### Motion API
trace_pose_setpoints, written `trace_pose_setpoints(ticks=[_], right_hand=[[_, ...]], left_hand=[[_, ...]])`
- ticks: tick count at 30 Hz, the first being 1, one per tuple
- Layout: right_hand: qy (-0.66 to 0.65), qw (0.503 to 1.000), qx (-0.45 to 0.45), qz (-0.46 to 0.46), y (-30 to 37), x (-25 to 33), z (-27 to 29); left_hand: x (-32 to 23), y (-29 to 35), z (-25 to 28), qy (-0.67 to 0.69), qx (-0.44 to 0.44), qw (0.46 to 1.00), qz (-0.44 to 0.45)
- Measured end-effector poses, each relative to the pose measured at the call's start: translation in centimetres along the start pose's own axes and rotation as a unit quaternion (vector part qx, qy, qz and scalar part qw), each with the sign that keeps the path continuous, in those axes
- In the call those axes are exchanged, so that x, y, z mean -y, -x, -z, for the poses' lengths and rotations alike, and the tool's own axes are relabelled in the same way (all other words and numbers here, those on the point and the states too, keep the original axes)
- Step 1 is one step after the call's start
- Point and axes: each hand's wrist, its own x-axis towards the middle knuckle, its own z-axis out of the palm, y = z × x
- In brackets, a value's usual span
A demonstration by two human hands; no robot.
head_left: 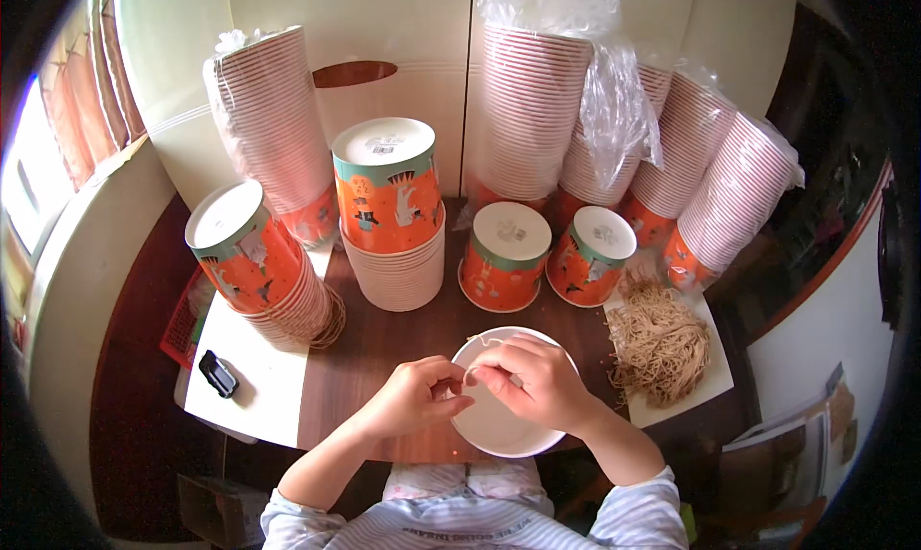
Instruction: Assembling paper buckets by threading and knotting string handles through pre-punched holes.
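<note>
A white paper tub (508,430) faces me with its open mouth at the table's front edge. Over it, my right hand (537,382) pinches a thin pale cord (487,340), part of which curls across the tub's upper rim. My left hand (420,397) meets it fingertip to fingertip above the rim's left side, thumb and fingers closed together. Whatever lies between the left fingertips is too small to make out. To the right, a tangled heap of tan cords (662,344) lies on a white sheet.
Upside-down orange and green paper tubs (507,262) stand behind, with a taller stack (391,214) beside them. At the left are another stack (254,262) with cords around its base and a small black case (219,374). Plastic-wrapped tub stacks (532,118) line the back.
</note>
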Motion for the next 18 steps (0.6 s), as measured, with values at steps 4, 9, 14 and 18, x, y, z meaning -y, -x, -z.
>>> trace_pose_setpoints(ticks=[4, 9, 14, 18], right_hand=[[-0.007, 1.0, -0.01, 0.005, -0.5, -0.9, -0.8], [-0.268, 0.935, 0.091, -0.213, 0.5, -2.7, -0.4], [-0.094, 0.986, 0.114, -0.075, 1.2, -2.9, -0.7], [-0.092, 0.991, 0.082, -0.047, 1.1, -2.2, -1.5]], left_hand=[[0.9, 0.2, -0.1, 0.109, 0.035, 0.993, 0.029], [1.5, 0.7, 1.1, 0.337, 0.083, 0.935, 0.07], [2.1, 0.8, 1.3, 0.394, 0.107, 0.911, 0.052], [2.4, 0.7, 1.2, 0.418, 0.109, 0.901, 0.043]])
